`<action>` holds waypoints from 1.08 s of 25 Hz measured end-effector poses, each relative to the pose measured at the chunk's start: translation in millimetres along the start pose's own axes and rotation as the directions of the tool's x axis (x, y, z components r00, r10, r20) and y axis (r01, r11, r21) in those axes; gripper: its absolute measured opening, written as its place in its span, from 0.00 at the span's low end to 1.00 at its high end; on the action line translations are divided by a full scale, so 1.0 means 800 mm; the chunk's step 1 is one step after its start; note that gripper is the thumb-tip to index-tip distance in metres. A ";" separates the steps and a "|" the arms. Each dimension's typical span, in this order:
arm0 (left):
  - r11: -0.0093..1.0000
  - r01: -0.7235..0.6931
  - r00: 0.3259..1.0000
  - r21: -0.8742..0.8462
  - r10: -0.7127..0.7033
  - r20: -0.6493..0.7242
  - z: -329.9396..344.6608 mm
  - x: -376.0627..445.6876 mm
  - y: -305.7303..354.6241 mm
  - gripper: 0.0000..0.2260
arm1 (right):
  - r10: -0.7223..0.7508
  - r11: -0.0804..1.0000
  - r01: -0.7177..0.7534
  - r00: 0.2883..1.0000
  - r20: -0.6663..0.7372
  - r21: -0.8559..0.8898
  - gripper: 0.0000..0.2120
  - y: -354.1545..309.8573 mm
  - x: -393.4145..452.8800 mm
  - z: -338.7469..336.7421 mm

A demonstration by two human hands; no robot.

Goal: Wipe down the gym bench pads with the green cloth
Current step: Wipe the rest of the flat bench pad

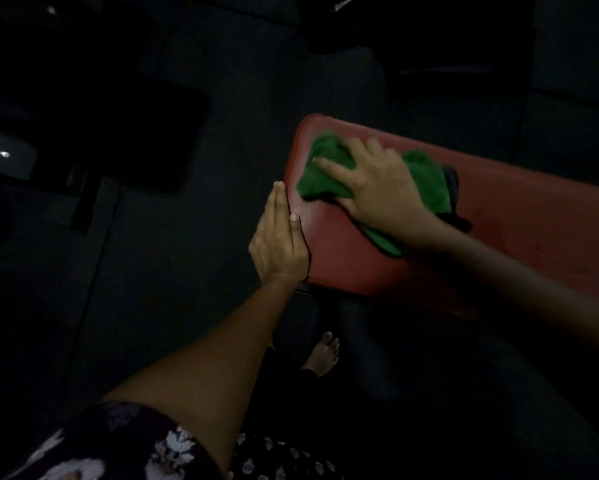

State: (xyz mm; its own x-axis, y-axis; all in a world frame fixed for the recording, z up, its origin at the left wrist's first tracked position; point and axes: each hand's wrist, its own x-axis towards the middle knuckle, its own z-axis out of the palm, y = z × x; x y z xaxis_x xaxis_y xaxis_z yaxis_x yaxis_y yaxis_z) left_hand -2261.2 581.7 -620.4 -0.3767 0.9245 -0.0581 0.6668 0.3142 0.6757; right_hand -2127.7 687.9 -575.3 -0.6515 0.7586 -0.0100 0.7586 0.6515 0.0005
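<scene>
No brand, label or writing can be read anywhere in this dim view. The gym bench pad (pixel 464 244) is red and smooth, with rounded corners and a faint sheen; small scuffs show near its left edge. It runs from the middle of the view out to the right, above a dark floor (pixel 159 237).

The green cloth (pixel 329 168) is fuzzy, bunched and crumpled, lying on top of the pad near its rounded far end. The right hand (pixel 377 181) lies flat on the cloth with fingers spread and straight, pressing it to the pad, so this grip is apart, not clamped. The left hand (pixel 280 237) rests against the pad's left edge with fingers straight and together, thumb on the top surface, its grip likewise apart.

Below the pad a bare foot (pixel 324 355) stands on the floor, and a dark floral-print garment (pixel 145 452) fills the bottom left.
</scene>
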 end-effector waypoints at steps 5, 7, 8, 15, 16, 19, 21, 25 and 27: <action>1.000 -0.012 1.000 0.009 0.013 -0.029 0.002 0.001 0.000 0.25 | 0.256 0.966 -0.255 0.966 -0.027 0.042 0.22 -0.027 0.047 -0.001; 1.000 -0.012 0.999 0.015 0.012 -0.033 0.004 0.000 -0.002 0.26 | -0.006 1.000 0.006 1.000 0.004 0.004 0.23 -0.021 0.051 0.000; 1.000 -0.007 0.999 0.017 0.008 -0.034 0.004 0.001 -0.001 0.26 | 0.012 1.000 -0.013 0.998 0.068 0.007 0.23 -0.005 0.056 -0.006; 0.999 0.032 0.999 -0.030 -0.032 -0.010 -0.001 0.001 0.004 0.29 | 0.494 0.866 -0.494 0.869 0.017 0.078 0.21 -0.028 0.013 0.001; 0.998 0.040 0.999 -0.045 -0.040 0.001 -0.002 0.002 0.003 0.29 | 0.462 0.882 -0.459 0.887 -0.004 0.110 0.21 -0.048 -0.006 0.000; 0.994 0.046 0.998 -0.102 -0.041 0.042 -0.005 0.003 -0.002 0.27 | 0.249 0.962 -0.244 0.968 -0.027 0.122 0.21 -0.076 -0.089 0.004; 0.985 0.070 0.996 -0.159 -0.061 0.058 -0.006 0.005 -0.004 0.25 | 0.066 0.997 -0.064 0.996 -0.054 0.047 0.23 -0.048 -0.134 0.005; 0.977 0.089 0.994 -0.196 -0.075 0.078 -0.009 0.004 0.000 0.25 | 0.472 0.881 -0.466 0.879 -0.076 0.077 0.22 -0.033 -0.122 0.003; 0.956 0.165 0.983 -0.242 -0.140 0.121 -0.013 0.009 0.001 0.22 | 0.498 0.867 -0.494 0.864 -0.069 0.071 0.24 -0.072 -0.109 0.008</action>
State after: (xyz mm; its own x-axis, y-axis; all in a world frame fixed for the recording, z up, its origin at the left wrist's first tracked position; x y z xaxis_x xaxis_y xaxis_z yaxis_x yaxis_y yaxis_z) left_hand -2270.2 586.5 -612.3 -0.3857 0.8909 -0.2401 0.4198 0.4011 0.8142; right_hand -2114.5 584.6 -580.5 -0.1853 0.9808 0.0610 0.9798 0.1892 -0.0654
